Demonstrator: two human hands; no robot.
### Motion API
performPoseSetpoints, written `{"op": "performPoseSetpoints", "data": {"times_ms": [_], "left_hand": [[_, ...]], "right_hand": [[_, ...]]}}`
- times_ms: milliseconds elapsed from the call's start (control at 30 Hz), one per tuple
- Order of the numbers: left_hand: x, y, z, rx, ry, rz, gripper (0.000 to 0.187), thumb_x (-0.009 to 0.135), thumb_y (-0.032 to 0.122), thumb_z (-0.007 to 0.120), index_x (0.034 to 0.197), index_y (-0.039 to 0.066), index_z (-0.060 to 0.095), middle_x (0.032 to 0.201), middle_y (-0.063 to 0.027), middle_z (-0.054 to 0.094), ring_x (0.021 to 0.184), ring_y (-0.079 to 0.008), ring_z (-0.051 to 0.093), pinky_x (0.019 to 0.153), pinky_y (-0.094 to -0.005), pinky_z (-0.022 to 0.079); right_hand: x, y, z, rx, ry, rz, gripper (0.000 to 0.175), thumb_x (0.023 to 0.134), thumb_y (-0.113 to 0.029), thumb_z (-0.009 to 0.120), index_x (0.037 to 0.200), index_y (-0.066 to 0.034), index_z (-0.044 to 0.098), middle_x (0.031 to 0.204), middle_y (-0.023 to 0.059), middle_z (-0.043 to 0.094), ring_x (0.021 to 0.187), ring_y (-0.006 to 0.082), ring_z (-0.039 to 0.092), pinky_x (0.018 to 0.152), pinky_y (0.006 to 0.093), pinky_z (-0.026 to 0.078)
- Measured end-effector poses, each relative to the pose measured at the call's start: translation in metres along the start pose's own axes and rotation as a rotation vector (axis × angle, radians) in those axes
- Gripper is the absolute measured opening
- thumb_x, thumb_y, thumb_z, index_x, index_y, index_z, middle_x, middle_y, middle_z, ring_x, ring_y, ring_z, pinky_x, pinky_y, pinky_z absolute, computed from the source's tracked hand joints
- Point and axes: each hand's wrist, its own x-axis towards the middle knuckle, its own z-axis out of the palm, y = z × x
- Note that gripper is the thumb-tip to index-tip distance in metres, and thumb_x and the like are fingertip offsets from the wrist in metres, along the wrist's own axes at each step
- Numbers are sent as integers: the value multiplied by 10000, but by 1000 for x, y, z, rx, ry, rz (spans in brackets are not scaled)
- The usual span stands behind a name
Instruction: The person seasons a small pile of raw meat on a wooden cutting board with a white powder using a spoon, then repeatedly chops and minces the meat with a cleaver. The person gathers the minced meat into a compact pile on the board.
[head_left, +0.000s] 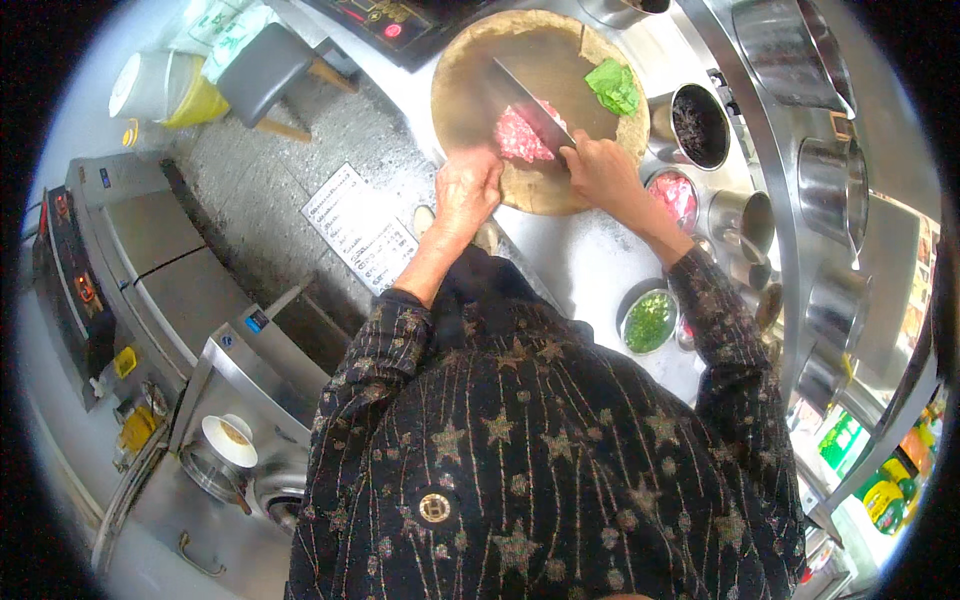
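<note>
My right hand (604, 172) grips the handle of a cleaver (525, 101). The broad blade slants up and left across a mound of minced pink meat (521, 135), with meat showing on both sides of it. Beneath is a round wooden chopping block (532, 191) with a rough, worn rim. My left hand (469, 184) is curled into a fist at the block's near left edge, beside the meat; nothing shows in its fingers. Green leaves (613, 86) lie on the block's right side.
Right of the block stand a metal pot of dark food (699, 124), a bowl of pink meat (673, 196) and a bowl of chopped greens (649, 322). A metal shelf (757, 90) holding several pots rises beyond. A stool (262, 71) and a paper sheet (360, 229) are at left.
</note>
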Motion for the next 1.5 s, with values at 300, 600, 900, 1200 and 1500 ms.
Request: {"op": "performPoseSetpoints", "data": {"times_ms": [300,600,900,1200,1500], "left_hand": [[4,-11,5,-16,-8,-44,66,787,84,723,754,67,668,822,-79,601,810,-302,592,712,-425,504],[62,-9,-11,35,-44,124,47,770,46,713,795,46,673,865,-111,641,863,-336,634,759,-442,516],[136,-61,-2,24,-310,326,95,784,78,733,787,91,639,838,-79,624,836,-313,625,738,-444,512],[142,-85,-1,-151,-457,363,153,769,114,799,786,112,647,774,-33,613,749,-260,625,690,-407,501],[145,-76,7,-38,-525,254,161,827,183,787,823,87,657,781,-91,659,770,-338,664,678,-446,512]], "right_hand": [[-2,2,-3,21,13,124,269,990,-266,578,934,-4,603,704,257,668,669,467,682,597,561,544],[-33,-9,-2,154,145,333,235,955,-197,583,968,36,551,810,298,665,747,499,661,680,581,529],[-33,-45,10,78,203,542,210,976,-184,586,976,21,539,668,286,635,623,485,649,563,564,518],[-12,-96,30,40,357,727,185,966,-159,607,924,13,553,650,275,635,614,471,651,557,557,520],[7,-111,21,59,389,792,212,964,-156,598,897,33,532,626,268,633,591,458,656,526,539,528]]}}
